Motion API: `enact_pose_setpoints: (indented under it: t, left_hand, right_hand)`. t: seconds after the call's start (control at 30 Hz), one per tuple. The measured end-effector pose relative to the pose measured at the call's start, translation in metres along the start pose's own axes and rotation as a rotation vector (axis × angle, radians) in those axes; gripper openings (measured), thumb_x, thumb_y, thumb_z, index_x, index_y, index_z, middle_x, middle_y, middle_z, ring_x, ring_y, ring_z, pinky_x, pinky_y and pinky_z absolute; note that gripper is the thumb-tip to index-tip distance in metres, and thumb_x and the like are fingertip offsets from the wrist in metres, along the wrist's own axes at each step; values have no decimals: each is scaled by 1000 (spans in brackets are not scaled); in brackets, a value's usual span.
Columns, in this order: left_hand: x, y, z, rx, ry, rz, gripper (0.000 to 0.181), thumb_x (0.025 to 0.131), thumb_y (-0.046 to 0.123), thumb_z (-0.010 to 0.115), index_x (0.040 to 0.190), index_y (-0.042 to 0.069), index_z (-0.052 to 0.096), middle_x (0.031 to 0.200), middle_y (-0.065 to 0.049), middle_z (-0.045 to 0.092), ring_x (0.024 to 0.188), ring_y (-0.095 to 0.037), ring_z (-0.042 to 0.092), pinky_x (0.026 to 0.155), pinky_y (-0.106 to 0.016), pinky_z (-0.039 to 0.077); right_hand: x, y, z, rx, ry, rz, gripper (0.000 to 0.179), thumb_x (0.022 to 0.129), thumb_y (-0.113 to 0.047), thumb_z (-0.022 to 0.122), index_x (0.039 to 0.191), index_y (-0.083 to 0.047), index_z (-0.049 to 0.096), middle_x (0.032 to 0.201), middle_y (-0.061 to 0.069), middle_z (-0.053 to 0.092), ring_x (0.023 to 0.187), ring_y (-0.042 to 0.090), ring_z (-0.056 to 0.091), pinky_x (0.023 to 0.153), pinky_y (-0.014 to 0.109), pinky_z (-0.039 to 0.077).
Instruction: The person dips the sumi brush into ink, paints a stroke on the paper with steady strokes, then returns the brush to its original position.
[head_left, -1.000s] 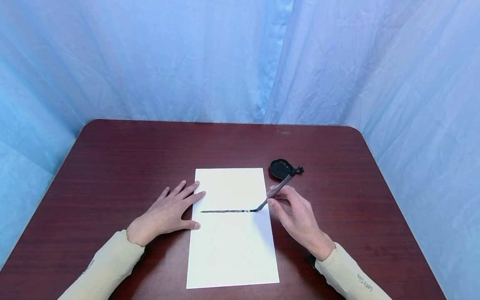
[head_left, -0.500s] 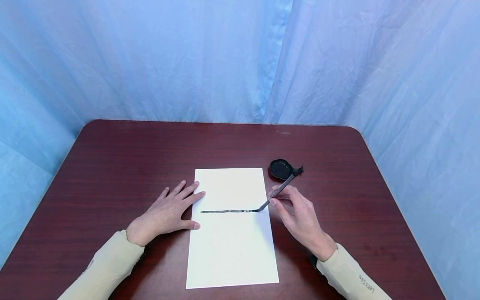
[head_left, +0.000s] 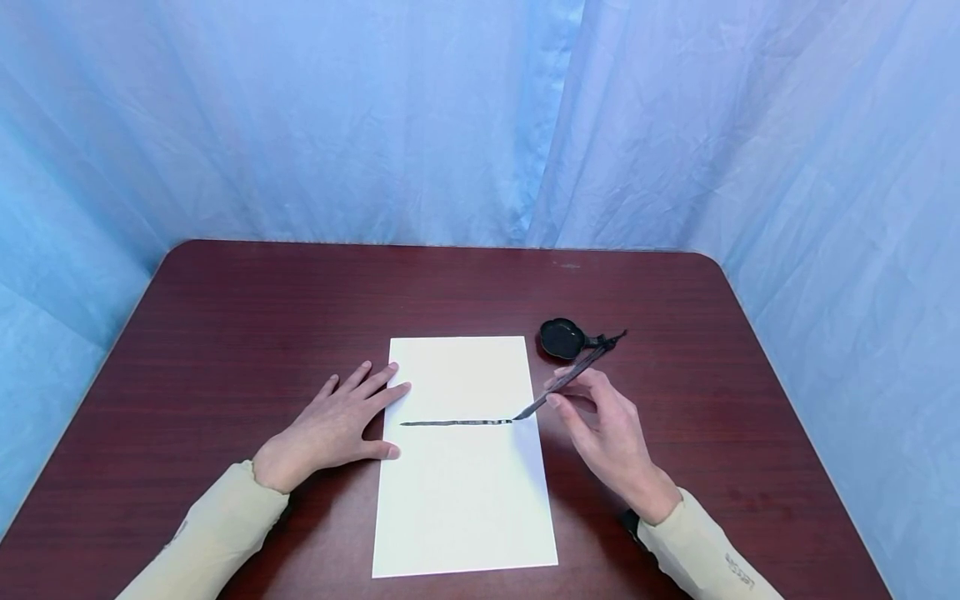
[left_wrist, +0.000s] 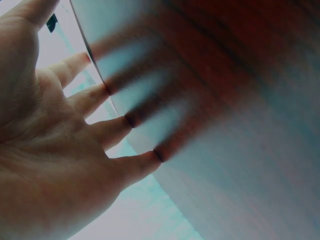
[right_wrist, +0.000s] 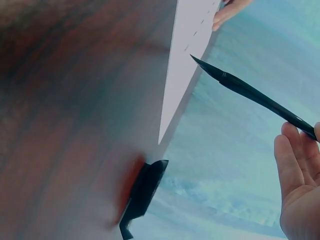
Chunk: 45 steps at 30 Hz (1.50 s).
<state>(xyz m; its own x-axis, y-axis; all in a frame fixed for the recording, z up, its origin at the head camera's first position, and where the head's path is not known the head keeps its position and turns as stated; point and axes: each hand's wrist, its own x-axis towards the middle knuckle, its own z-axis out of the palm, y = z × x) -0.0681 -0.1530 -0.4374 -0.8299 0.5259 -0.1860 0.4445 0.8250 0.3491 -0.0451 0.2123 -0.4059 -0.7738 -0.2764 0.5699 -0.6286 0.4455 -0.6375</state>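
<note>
In the head view, my right hand [head_left: 611, 437] pinches a dark ink brush [head_left: 562, 383] between thumb and fingers. The brush leans up to the right, its tip at the right end of a black ink line [head_left: 457, 422] across a white sheet of paper [head_left: 465, 508]. The right wrist view shows the brush [right_wrist: 255, 95] with a straight, pointed tip; whether it touches the paper I cannot tell. My left hand [head_left: 330, 429] lies with fingers spread at the sheet's left edge, fingertips and thumb on the paper. Its palm [left_wrist: 50, 140] fills much of the left wrist view.
A small black flower-shaped dish [head_left: 561, 339] with a short handle stands beyond the sheet's upper right corner, partly behind the brush's upper end. Everything rests on a dark red-brown table [head_left: 300, 292]. Pale blue curtains [head_left: 375, 125] hang around its far and side edges.
My right hand has shifted slightly right, and the brush's upper end has swung right, leaning lower. The tip, bent on the paper before, is now straighter. My left hand has stayed still.
</note>
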Motion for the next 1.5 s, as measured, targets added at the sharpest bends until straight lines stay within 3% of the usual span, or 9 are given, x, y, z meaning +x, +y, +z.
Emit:
enact_pose_setpoints:
  t: [0.07, 0.17, 0.27, 0.43, 0.87, 1.17, 1.37, 1.5]
  left_hand:
    - [0, 0, 0, 1, 0, 0, 89, 85, 49, 83, 159, 18, 45, 168, -10, 30, 153, -45, 25, 112, -76, 24]
    - [1, 0, 0, 2, 2, 2, 89, 85, 49, 83, 159, 19, 44, 169, -11, 30, 153, -46, 25, 112, -76, 24]
    - [1, -1, 1, 0, 4, 3, 89, 85, 49, 83, 159, 19, 44, 169, -11, 29, 153, -46, 25, 112, -76, 24]
    - [1, -1, 2, -4, 6, 4, 89, 85, 49, 83, 159, 18, 44, 169, -11, 29, 153, -46, 25, 112, -76, 24]
    - [3, -1, 3, 0, 7, 2, 89, 85, 49, 84, 159, 19, 44, 169, -11, 30, 153, -46, 25, 112, -76, 24]
    - [2, -1, 1, -1, 5, 0, 89, 85, 49, 84, 158, 18, 45, 169, -11, 29, 153, -46, 25, 112, -76, 24]
    - [2, -2, 1, -2, 4, 0, 88, 85, 49, 83, 158, 18, 45, 169, -11, 29, 153, -46, 25, 111, -76, 25]
    - [2, -2, 1, -3, 7, 3, 88, 85, 49, 83, 158, 18, 45, 169, -11, 30, 153, -46, 25, 111, -77, 25]
  right_hand:
    - [2, -1, -2, 14, 19, -5, 33, 95, -4, 74, 122, 6, 59, 114, 16, 70, 97, 20, 73, 91, 21, 55]
    - [4, -2, -6, 22, 52, -33, 40, 87, 11, 77, 122, 7, 60, 114, 15, 70, 98, 17, 73, 92, 22, 55]
    - [6, -2, -10, 26, 81, -56, 39, 88, 9, 77, 122, 7, 60, 115, 15, 70, 102, 14, 72, 93, 22, 55]
    - [11, 0, -19, 32, 126, -61, 48, 78, 23, 75, 122, 11, 58, 112, 19, 70, 105, 10, 70, 94, 22, 54]
    - [19, 9, -44, 21, 249, -14, 51, 79, 30, 69, 125, 17, 54, 108, 22, 71, 101, 10, 71, 91, 21, 55]
    - [26, 21, -58, -22, 341, -12, 39, 85, 22, 70, 121, 19, 55, 110, 19, 71, 100, 8, 71, 88, 18, 54]
    - [31, 29, -61, -58, 342, -19, 37, 83, 24, 70, 117, 18, 56, 106, 26, 69, 99, 5, 70, 87, 17, 54]
    - [33, 35, -61, -72, 322, 4, 37, 82, 27, 69, 116, 16, 60, 106, 25, 69, 98, 4, 69, 87, 17, 53]
